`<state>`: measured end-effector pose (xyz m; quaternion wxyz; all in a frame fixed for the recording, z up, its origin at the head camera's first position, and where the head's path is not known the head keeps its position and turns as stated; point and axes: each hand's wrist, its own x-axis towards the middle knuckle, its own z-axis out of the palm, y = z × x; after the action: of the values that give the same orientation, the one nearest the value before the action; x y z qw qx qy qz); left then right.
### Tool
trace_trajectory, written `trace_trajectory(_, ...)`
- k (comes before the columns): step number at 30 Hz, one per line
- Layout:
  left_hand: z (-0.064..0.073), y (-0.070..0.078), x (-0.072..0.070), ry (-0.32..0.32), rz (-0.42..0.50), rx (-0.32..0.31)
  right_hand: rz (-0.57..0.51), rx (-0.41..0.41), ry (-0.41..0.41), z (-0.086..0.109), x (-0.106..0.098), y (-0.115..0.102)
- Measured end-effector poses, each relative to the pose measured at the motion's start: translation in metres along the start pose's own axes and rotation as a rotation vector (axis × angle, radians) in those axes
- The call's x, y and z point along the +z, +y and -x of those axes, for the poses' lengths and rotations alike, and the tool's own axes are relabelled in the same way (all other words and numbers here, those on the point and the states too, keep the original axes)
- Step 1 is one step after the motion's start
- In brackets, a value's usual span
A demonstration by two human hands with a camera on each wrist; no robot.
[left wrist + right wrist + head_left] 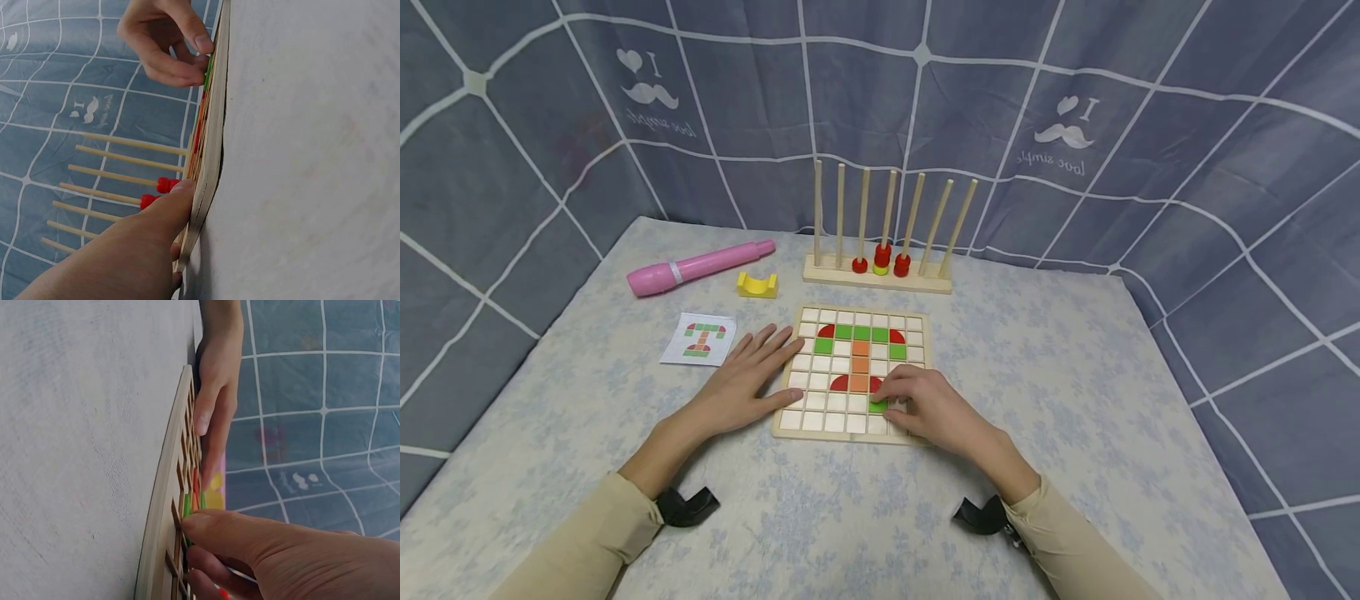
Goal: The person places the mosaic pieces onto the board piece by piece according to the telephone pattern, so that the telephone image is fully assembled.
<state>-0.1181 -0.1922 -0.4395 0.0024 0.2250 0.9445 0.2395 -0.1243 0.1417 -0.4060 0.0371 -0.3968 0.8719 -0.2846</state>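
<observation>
A square wooden grid board lies on the table, holding white, green, red and orange pieces in its cells. My right hand is over its lower right part, thumb and fingertips pinching a green square tile at the board's surface. In the right wrist view, the thumb covers part of that green tile. My left hand has its fingers spread, with fingertips and thumb resting on the board's left edge. Next to the left fingers lies a pattern card printed with a green, red and orange figure.
Behind the board stands a wooden rack with several upright pegs, some carrying red and yellow beads. A pink tube-shaped object and a yellow curved block lie at the back left. A grey-blue curtain surrounds the table.
</observation>
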Motion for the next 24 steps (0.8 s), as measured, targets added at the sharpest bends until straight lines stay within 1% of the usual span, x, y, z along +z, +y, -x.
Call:
trace_trajectory(3,0.000,0.001,-0.001,0.003,0.006,-0.001,-0.007,-0.005,-0.001,0.001,0.000,0.001)
trace_trajectory(6,0.000,0.001,-0.002,0.003,0.004,0.000,-0.043,0.002,-0.001,0.005,-0.004,0.003)
trace_trajectory(11,0.000,0.001,-0.002,0.001,0.001,0.005,-0.094,0.022,0.032,0.019,-0.020,0.010)
trace_trajectory(14,-0.001,0.001,-0.001,0.005,-0.001,0.006,-0.084,0.028,0.073,0.030,-0.031,0.018)
trace_trajectory(17,-0.001,0.001,-0.001,0.007,-0.003,0.006,-0.058,0.054,0.106,0.043,-0.038,0.029)
trace_trajectory(19,-0.001,0.000,0.000,0.006,-0.005,0.005,-0.045,0.081,0.114,0.051,-0.041,0.035)
trace_trajectory(24,0.000,-0.001,0.001,0.010,-0.015,0.008,-0.040,0.153,0.085,0.063,-0.046,0.043)
